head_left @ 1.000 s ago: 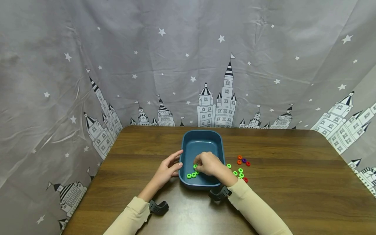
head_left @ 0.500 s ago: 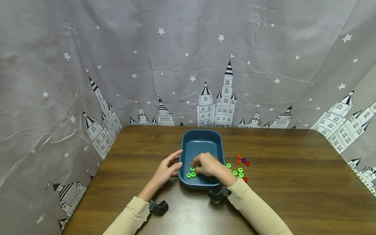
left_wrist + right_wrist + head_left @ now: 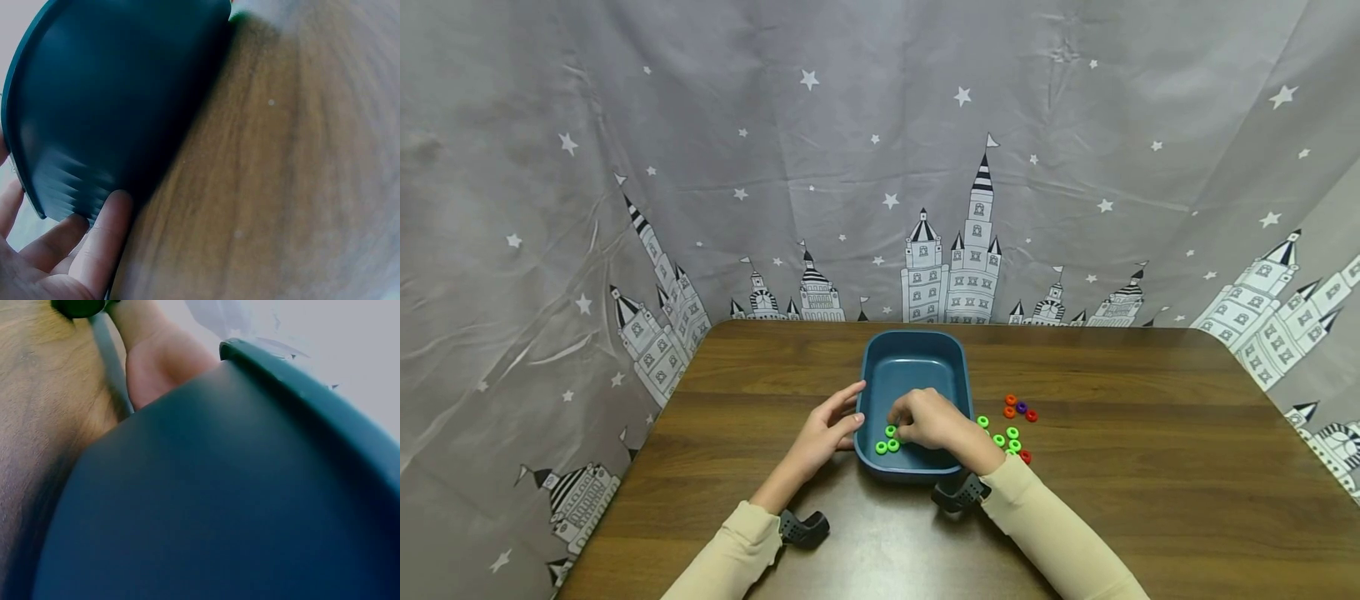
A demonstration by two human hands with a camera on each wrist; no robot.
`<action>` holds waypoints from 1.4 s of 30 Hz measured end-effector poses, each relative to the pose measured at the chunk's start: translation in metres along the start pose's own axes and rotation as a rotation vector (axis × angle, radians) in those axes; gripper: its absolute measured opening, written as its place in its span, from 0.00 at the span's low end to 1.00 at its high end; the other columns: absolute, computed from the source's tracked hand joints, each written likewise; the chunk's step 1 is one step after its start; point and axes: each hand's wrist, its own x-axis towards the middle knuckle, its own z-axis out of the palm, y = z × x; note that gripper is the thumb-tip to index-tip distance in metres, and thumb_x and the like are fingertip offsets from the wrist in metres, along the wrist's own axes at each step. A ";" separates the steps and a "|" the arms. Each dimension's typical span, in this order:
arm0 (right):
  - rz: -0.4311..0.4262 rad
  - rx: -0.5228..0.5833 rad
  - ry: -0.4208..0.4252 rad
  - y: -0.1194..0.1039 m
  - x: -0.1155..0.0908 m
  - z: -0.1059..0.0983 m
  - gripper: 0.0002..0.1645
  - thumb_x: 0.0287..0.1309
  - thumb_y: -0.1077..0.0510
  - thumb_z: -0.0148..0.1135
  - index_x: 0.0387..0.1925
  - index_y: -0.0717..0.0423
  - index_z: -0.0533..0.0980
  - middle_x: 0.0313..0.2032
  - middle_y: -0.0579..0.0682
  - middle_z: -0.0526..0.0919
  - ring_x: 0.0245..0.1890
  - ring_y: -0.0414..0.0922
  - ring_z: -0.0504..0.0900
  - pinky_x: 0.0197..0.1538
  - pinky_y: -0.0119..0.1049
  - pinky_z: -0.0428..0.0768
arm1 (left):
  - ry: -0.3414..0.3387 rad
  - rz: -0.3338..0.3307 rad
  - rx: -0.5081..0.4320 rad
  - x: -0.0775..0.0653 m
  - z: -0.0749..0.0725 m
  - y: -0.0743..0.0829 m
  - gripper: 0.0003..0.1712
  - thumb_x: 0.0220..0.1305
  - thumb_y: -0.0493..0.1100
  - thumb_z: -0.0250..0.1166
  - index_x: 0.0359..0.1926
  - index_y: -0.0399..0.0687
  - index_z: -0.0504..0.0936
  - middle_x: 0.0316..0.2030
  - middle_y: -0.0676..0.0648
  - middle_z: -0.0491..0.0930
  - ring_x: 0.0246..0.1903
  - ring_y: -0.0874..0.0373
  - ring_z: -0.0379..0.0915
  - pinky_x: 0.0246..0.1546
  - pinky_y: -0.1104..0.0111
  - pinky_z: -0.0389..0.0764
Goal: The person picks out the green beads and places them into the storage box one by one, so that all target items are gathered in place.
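A blue tray [image 3: 917,344] stands in the middle of the table in the head view. Along its left side my left hand [image 3: 822,429] rests with extended fingers. In the left wrist view those fingers [image 3: 103,244] touch the tray's ribbed outer wall [image 3: 125,94]. My right hand [image 3: 927,419] reaches inside the tray, its fingers curled down in a pinch at a green ring [image 3: 891,431]. Two more green rings, one a green ring [image 3: 881,447] and one a nearer green ring [image 3: 892,445], lie beside it. What lies under the right palm is hidden.
Right of the tray lie several green rings [image 3: 1012,433], partly behind the right forearm. Near them are orange rings [image 3: 1011,400], a purple ring [image 3: 1021,407] and red rings [image 3: 1032,416]. A grey castle-print curtain [image 3: 820,183] hangs behind the wooden table [image 3: 1120,433].
Inside the tray, the right fingers have shifted slightly left, and the upper green ring has moved left and nearer with them. A fourth green ring has become hidden by the hand. The left hand stays put.
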 end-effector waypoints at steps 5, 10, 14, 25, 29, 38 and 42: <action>-0.004 0.000 0.018 0.000 0.000 -0.001 0.09 0.55 0.64 0.72 0.39 0.58 0.87 0.27 0.46 0.87 0.27 0.37 0.76 0.32 0.30 0.76 | 0.001 -0.001 0.000 0.000 0.000 0.000 0.33 0.75 0.37 0.55 0.78 0.41 0.59 0.71 0.25 0.64 0.62 0.37 0.74 0.44 0.64 0.89; -0.016 -0.010 0.054 -0.001 -0.001 -0.003 0.10 0.55 0.62 0.73 0.40 0.57 0.87 0.30 0.47 0.89 0.29 0.37 0.79 0.33 0.32 0.79 | 0.005 -0.006 0.005 0.000 0.000 0.001 0.34 0.75 0.37 0.56 0.78 0.41 0.59 0.71 0.25 0.64 0.62 0.37 0.74 0.44 0.64 0.89; -0.024 -0.022 0.095 -0.002 -0.002 -0.006 0.11 0.56 0.60 0.73 0.42 0.58 0.87 0.33 0.49 0.90 0.33 0.39 0.83 0.36 0.35 0.82 | 0.005 -0.009 0.006 0.000 0.000 0.000 0.34 0.75 0.37 0.56 0.78 0.41 0.59 0.71 0.25 0.64 0.61 0.37 0.74 0.44 0.64 0.89; -0.080 0.013 0.251 0.007 -0.018 -0.023 0.11 0.60 0.60 0.69 0.43 0.60 0.87 0.35 0.49 0.90 0.34 0.40 0.84 0.36 0.29 0.82 | 0.017 -0.010 0.026 0.001 0.000 0.000 0.33 0.75 0.38 0.57 0.77 0.43 0.61 0.71 0.26 0.65 0.61 0.37 0.75 0.45 0.61 0.90; -0.070 0.037 0.336 0.013 -0.030 -0.032 0.10 0.60 0.61 0.69 0.42 0.60 0.87 0.34 0.50 0.89 0.27 0.37 0.79 0.30 0.26 0.78 | 0.024 -0.018 0.022 0.001 0.000 -0.001 0.33 0.75 0.37 0.57 0.77 0.43 0.61 0.71 0.26 0.64 0.60 0.38 0.76 0.44 0.62 0.90; -0.051 0.082 0.512 0.033 -0.059 -0.050 0.10 0.58 0.64 0.71 0.42 0.62 0.87 0.33 0.52 0.89 0.24 0.37 0.76 0.27 0.27 0.76 | 0.025 -0.013 0.018 0.001 0.000 -0.002 0.33 0.75 0.37 0.57 0.77 0.43 0.61 0.70 0.25 0.64 0.59 0.40 0.76 0.44 0.63 0.90; 0.009 0.083 0.507 0.048 -0.071 -0.054 0.09 0.58 0.64 0.71 0.41 0.62 0.87 0.33 0.53 0.89 0.24 0.37 0.78 0.26 0.27 0.77 | 0.026 -0.014 0.021 0.001 0.000 -0.002 0.33 0.75 0.37 0.57 0.77 0.43 0.61 0.70 0.25 0.64 0.59 0.39 0.76 0.44 0.62 0.90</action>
